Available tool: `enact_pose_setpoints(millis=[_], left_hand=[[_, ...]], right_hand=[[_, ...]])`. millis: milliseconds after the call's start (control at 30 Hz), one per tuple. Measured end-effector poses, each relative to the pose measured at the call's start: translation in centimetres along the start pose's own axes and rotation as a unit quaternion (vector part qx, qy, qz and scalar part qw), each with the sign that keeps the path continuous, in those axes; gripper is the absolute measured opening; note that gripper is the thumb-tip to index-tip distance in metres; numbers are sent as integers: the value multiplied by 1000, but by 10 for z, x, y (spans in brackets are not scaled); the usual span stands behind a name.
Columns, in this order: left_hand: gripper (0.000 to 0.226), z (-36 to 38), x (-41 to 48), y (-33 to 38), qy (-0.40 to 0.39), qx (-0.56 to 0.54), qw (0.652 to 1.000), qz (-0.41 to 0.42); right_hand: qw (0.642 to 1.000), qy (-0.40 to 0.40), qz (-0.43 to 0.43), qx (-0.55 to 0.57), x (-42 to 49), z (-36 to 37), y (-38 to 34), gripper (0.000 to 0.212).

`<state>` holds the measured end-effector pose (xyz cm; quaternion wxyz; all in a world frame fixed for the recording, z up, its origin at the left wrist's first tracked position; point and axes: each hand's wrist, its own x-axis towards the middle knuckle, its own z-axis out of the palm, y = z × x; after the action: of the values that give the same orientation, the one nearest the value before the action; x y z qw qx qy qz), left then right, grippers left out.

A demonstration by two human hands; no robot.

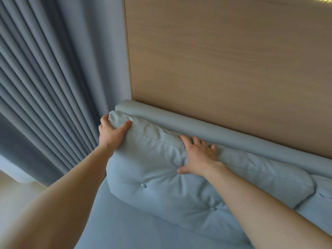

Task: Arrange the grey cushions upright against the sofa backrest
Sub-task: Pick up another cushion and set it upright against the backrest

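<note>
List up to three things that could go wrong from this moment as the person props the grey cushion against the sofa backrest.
1. The left hand pinches only the buttoned cushion's top corner; letting go may let it slump forward onto the seat.
2. The right hand presses the top edge flat, possibly leaving it dented below the backrest roll.
3. Sideways shoving might crowd the neighbouring cushion.

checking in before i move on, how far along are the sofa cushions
Done: the buttoned cushion stands upright against the backrest. In hand: the left hand grips its top corner while the right hand presses flat on its top edge. Left: the next cushion is mostly out of frame, so unclear.
</note>
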<state>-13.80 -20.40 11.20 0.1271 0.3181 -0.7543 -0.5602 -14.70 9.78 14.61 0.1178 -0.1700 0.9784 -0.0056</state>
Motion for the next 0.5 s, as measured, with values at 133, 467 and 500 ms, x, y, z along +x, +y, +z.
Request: enact_pose_setpoints(millis=[133, 467, 500], left_hand=[[96, 13, -6, -3, -8, 15, 1000, 7], [90, 34, -20, -6, -14, 46, 998, 32], [91, 32, -19, -9, -17, 40, 999, 26]], right_hand=[[1000, 21, 1, 15, -4, 3, 10, 119], [999, 38, 17, 29, -8, 8, 28, 116], [999, 39, 17, 26, -9, 9, 24, 118]])
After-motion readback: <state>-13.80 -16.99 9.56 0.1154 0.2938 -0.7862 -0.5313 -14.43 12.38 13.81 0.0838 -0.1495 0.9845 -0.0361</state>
